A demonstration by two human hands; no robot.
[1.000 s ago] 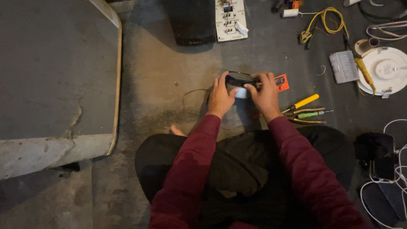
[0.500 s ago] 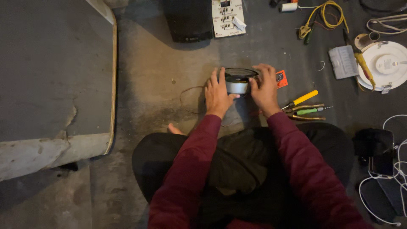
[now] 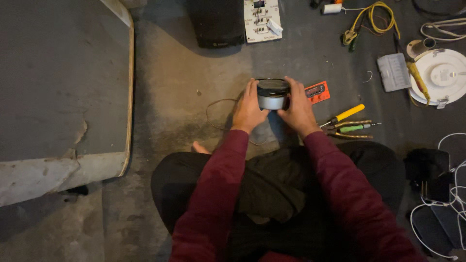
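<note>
Bare concrete floor (image 3: 184,92), cross-legged lap nearest. Just beyond the knees, left hand (image 3: 248,107) and right hand (image 3: 297,107) clasping a round grey canister (image 3: 272,94) from both sides, fingers curled on its wall. Best kept level, grip even. Underside hidden; orange circuit board (image 3: 316,91) partly covered; screwdrivers (image 3: 350,121) beside.

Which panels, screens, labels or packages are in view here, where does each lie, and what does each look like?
Orange display module: floor, just beside the right hand; small rectangle, dark screen strip.
White control panel: top centre, beside a black box; upright rectangle with small dark parts.
Grey compartment case: upper right, by the white round lamp; translucent, rectangular.
</note>
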